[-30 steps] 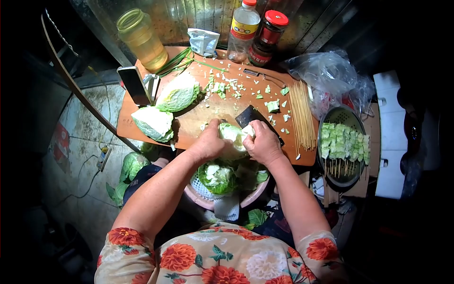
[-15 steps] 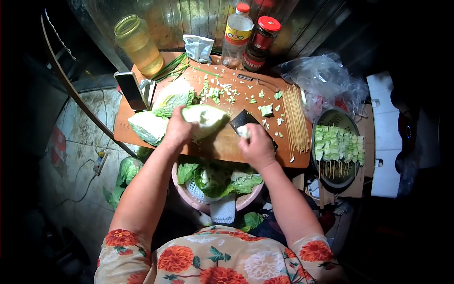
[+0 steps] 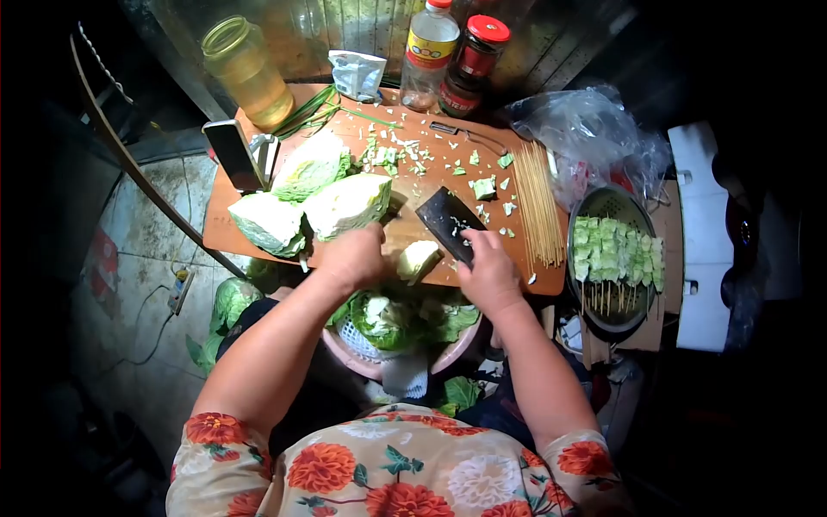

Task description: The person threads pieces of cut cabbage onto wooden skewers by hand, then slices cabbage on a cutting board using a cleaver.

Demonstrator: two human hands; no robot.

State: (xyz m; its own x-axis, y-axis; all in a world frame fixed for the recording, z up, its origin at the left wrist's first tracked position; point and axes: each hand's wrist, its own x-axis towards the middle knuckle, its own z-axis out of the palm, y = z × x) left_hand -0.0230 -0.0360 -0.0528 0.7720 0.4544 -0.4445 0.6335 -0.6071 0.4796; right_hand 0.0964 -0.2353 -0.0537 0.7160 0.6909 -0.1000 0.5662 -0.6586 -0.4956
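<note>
At the near edge of the table (image 3: 408, 226), a cabbage chunk (image 3: 418, 261) is lying between your hands, presumably within reach of both. The fingers of your left hand (image 3: 351, 257) are bending beside the front cabbage wedge (image 3: 349, 207); whether they are grasping anything is not showing. The fingers of your right hand (image 3: 489, 274) are resting at the knife's (image 3: 442, 215) near end, grip unconfirmed. The wedges are sitting leftward, apparently giving the blade room.

no words are showing legibly: the clear bottle (image 3: 424, 79) is bearing a yellow-and-red label (image 3: 430, 52) with tiny round marks, the red-lidded jar (image 3: 483, 45) is carrying blurred red labelling (image 3: 475, 62), and the white packet (image 3: 356, 75) is displaying faint, unreadable print.
</note>
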